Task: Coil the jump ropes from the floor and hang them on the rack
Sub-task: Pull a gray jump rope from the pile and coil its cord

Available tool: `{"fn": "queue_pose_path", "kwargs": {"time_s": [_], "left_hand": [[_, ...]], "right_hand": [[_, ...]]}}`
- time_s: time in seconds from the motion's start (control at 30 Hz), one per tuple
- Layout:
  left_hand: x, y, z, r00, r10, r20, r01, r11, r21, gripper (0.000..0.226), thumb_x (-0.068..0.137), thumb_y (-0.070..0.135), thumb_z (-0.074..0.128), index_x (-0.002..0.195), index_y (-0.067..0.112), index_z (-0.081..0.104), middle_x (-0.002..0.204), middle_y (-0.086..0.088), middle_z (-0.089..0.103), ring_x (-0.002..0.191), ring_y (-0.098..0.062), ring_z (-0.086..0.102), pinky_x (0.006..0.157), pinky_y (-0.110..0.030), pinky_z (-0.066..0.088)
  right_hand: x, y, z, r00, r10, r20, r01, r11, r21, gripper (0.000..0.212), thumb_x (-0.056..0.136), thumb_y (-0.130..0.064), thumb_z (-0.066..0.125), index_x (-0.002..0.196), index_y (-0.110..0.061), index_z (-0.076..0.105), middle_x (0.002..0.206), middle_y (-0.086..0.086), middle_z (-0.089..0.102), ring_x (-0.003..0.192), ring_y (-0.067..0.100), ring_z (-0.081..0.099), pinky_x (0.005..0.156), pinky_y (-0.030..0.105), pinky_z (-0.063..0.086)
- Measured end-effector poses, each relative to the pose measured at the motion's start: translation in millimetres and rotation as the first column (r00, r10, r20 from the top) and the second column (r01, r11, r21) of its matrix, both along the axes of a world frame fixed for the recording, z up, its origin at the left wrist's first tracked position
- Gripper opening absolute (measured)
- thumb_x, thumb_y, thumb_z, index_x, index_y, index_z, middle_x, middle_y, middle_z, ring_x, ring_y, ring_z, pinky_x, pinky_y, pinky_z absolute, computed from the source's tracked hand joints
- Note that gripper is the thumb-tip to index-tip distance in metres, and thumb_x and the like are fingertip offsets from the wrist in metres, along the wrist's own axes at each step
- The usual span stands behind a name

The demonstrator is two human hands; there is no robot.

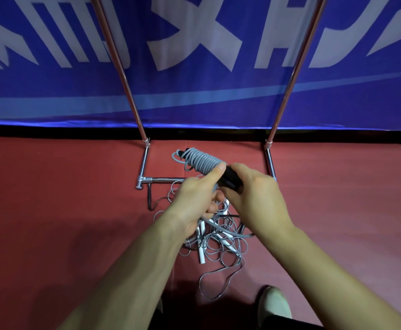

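One coiled jump rope (201, 163), long axis away-left.

A single wide-angle view from the person's head looks forward and steeply down, with both forearms entering from the bottom edge. The left hand (192, 198) and right hand (256, 196), holding a jump rope (201, 163), sit close under the lens. Farther off are the floor (52, 186), rack (123, 75) and banner (194, 91).

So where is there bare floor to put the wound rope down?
Bare red floor lies left of the rack and right of its right foot. Crowded: the loose rope tangle in front of the crossbar, below the wound rope.
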State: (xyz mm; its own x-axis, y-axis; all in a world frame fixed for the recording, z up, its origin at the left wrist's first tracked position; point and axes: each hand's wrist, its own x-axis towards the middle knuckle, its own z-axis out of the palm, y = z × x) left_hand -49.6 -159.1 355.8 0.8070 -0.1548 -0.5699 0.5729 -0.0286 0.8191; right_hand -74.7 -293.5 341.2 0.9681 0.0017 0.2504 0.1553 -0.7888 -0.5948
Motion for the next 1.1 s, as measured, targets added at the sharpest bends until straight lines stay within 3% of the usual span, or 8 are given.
{"fn": "queue_pose_path", "kwargs": {"time_s": [0.2, 0.3, 0.43, 0.63, 0.77, 0.87, 0.93, 1.1], "left_hand": [[2, 3, 2, 0.999, -0.006, -0.051, 0.004, 0.999, -0.035, 0.041, 0.089, 0.053, 0.069, 0.088, 0.012, 0.067, 0.069, -0.007, 0.062, 0.042, -0.012, 0.042, 0.038, -0.019, 0.025], [5, 7, 3, 0.998, -0.008, -0.059, 0.000, 0.991, -0.135, 0.036, 0.095, 0.044, 0.063, 0.085, 0.010, 0.063, 0.064, -0.005, 0.055, 0.042, -0.012, 0.041, 0.037, -0.019, 0.025], [10, 12, 0, 1.000, 0.018, 0.016, -0.016, 0.987, -0.158, 0.031, 0.098, 0.035, 0.059, 0.090, 0.005, 0.064, 0.066, -0.010, 0.059, 0.041, -0.013, 0.041, 0.038, -0.019, 0.024], [8, 12, -7, 0.986, -0.102, 0.128, 0.116, 0.988, -0.104, 0.027, 0.098, 0.037, 0.059, 0.088, 0.013, 0.064, 0.070, -0.004, 0.057, 0.045, -0.014, 0.043, 0.040, -0.021, 0.029], [5, 11, -7, 0.982, -0.163, 0.096, 0.171, 0.982, -0.085, 0.027, 0.097, 0.044, 0.060, 0.093, 0.019, 0.069, 0.072, -0.003, 0.062, 0.047, -0.015, 0.046, 0.043, -0.023, 0.034], [4, 8, -12, 0.970, -0.219, 0.101, 0.218, 0.976, 0.025, 0.031, 0.098, 0.044, 0.060, 0.093, 0.014, 0.068, 0.077, -0.005, 0.059, 0.049, -0.013, 0.049, 0.043, -0.022, 0.034], [3, 8, -15, 0.965, -0.250, 0.083, 0.244, 0.967, 0.076, 0.029, 0.098, 0.040, 0.062, 0.090, 0.012, 0.065, 0.074, -0.005, 0.057, 0.049, -0.012, 0.049, 0.040, -0.021, 0.033], [1, 10, -14, 0.962, -0.273, 0.014, 0.269, 0.954, 0.133, 0.031, 0.099, 0.035, 0.061, 0.080, 0.011, 0.057, 0.070, -0.006, 0.054, 0.043, -0.010, 0.045, 0.036, -0.018, 0.030]], "right_hand": [[-5, 4, -4, 1.000, 0.016, 0.014, -0.015, 0.996, -0.093, 0.040, 0.086, -0.015, 0.068, 0.124, -0.023, 0.061, 0.086, 0.002, 0.062, 0.076, 0.030, 0.063, 0.061, 0.043, 0.051], [-4, 1, 4, 0.989, 0.116, -0.097, -0.103, 0.987, 0.127, 0.046, 0.083, -0.023, 0.061, 0.129, -0.028, 0.061, 0.100, -0.005, 0.069, 0.088, 0.018, 0.064, 0.078, 0.038, 0.052], [-1, -1, 21, 0.899, 0.256, -0.356, 0.010, 0.800, 0.600, 0.040, 0.090, -0.035, 0.055, 0.129, -0.036, 0.065, 0.096, -0.010, 0.074, 0.077, 0.009, 0.061, 0.084, 0.041, 0.055], [5, -9, 23, 0.803, 0.358, -0.477, 0.266, 0.501, 0.824, 0.036, 0.093, -0.006, 0.065, 0.129, -0.005, 0.063, 0.110, 0.028, 0.070, 0.094, 0.036, 0.069, 0.090, 0.039, 0.059], [7, -18, 15, 0.789, 0.395, -0.471, 0.222, 0.532, 0.817, 0.031, 0.090, -0.005, 0.069, 0.121, -0.005, 0.067, 0.112, 0.030, 0.069, 0.094, 0.030, 0.067, 0.100, 0.048, 0.051], [5, -19, 10, 0.809, 0.358, -0.467, 0.133, 0.662, 0.737, 0.030, 0.088, -0.002, 0.071, 0.118, -0.009, 0.069, 0.107, 0.022, 0.073, 0.088, 0.024, 0.067, 0.093, 0.047, 0.054], [4, -18, 7, 0.835, 0.321, -0.447, 0.031, 0.783, 0.621, 0.030, 0.086, -0.008, 0.077, 0.114, -0.015, 0.069, 0.103, 0.016, 0.075, 0.080, 0.021, 0.067, 0.078, 0.042, 0.058], [3, -18, -4, 0.914, 0.166, -0.370, -0.077, 0.967, 0.244, 0.052, 0.082, -0.021, 0.079, 0.127, -0.021, 0.053, 0.109, -0.001, 0.071, 0.097, 0.021, 0.067, 0.087, 0.037, 0.053]]}}
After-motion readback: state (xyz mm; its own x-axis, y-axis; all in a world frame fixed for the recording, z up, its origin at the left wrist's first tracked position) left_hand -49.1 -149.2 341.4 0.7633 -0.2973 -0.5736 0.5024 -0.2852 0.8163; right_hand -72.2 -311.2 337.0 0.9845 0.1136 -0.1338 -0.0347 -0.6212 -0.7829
